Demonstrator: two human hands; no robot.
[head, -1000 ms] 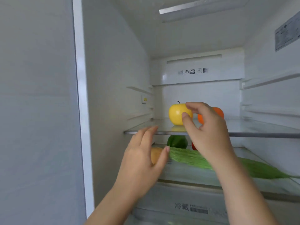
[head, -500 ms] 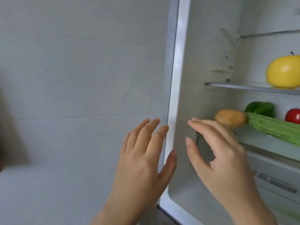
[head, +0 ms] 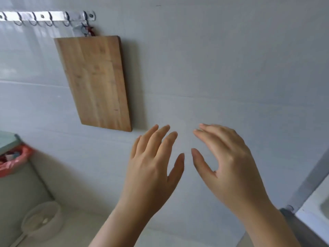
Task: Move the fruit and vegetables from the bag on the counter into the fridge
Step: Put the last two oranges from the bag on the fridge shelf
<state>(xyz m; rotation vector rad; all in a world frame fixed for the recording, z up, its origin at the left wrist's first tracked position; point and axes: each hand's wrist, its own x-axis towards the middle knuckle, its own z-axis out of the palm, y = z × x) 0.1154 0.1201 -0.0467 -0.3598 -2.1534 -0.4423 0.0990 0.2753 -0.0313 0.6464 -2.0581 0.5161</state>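
My left hand (head: 153, 166) and my right hand (head: 226, 163) hover side by side in front of a grey tiled wall, fingers spread and relaxed, holding nothing. Only the fridge's grey edge (head: 309, 182) shows, at the far right; its shelves and the produce inside are out of view. At the far left a red plastic bag (head: 16, 159) sits on a surface, partly cut off by the frame, with something pale inside it.
A wooden cutting board (head: 94, 81) hangs on the wall from a metal hook rail (head: 48, 16). A white lidded bowl (head: 41, 220) stands on the counter at lower left, beside a grey-green cabinet side (head: 19, 193).
The view has swung left, away from the fridge interior to the wall and counter. Both hands have come out of the fridge, empty; the potato stayed on the shelf.
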